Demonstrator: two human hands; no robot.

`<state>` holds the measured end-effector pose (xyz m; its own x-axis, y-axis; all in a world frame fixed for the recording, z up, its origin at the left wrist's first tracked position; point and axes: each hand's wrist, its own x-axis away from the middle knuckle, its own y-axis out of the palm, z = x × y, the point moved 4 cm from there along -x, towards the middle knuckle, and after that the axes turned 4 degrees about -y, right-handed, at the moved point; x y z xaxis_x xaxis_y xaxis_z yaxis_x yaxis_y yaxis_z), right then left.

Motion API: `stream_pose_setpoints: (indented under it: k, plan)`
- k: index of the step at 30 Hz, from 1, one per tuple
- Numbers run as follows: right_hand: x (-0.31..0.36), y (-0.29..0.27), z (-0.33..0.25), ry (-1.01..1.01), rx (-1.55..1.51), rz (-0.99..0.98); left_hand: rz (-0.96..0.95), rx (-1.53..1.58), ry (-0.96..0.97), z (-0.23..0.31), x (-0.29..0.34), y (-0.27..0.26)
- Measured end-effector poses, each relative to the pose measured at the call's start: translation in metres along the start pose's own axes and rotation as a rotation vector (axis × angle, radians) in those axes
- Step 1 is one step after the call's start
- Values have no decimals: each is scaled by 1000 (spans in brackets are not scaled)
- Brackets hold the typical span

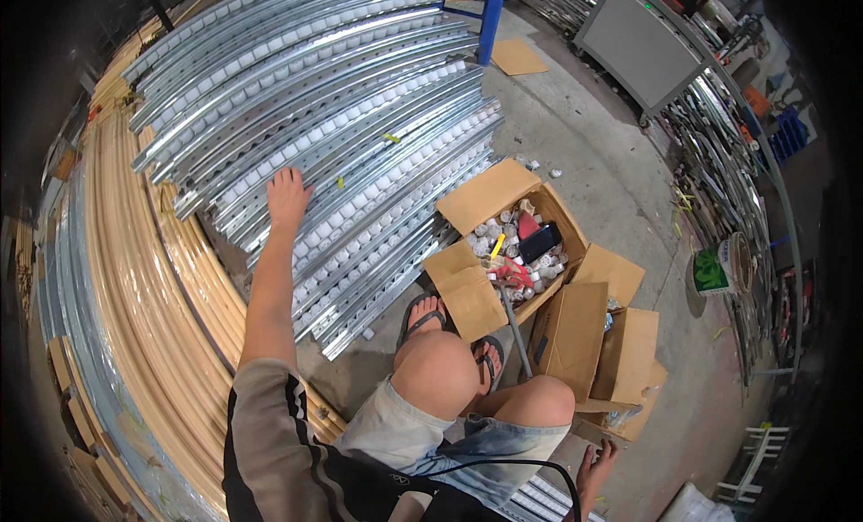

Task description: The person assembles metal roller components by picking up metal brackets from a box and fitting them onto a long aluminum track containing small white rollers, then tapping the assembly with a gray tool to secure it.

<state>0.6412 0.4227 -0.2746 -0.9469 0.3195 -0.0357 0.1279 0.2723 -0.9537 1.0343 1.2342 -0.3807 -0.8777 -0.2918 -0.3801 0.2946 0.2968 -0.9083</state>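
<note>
My left hand [287, 197] reaches out over a stack of metal roller tracks [378, 100], fingers extended and resting on or just above a row of white rollers [342, 199]. Nothing shows in its grip. Lower right, beside my knee, my right hand [596, 468] hangs with its fingers apart and nothing in them. In front of my feet an opened cardboard box [485, 197] holds many loose whitish rollers [493, 230], a dark flat object [539, 242], red pieces [511, 272] and a yellow strip-like tool [497, 245].
Long wrapped beige tubes [162, 279] lie along my left. More opened cardboard boxes [575, 320] stand to the right of the first. Farther off are a grey wheeled cabinet [636, 50], a blue stool [490, 19], a white-and-green bucket [719, 266] and piled metal bars [719, 145].
</note>
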Motion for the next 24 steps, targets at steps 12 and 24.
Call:
stream_pose_setpoints:
  k: [12, 24]
  plan:
    - [16, 6, 7, 86, -81, -43, -661, 588, 8, -3, -21, -48]
    - [9, 13, -20, 63, -178, -31, -817, 1086, -150, 41, 77, -35]
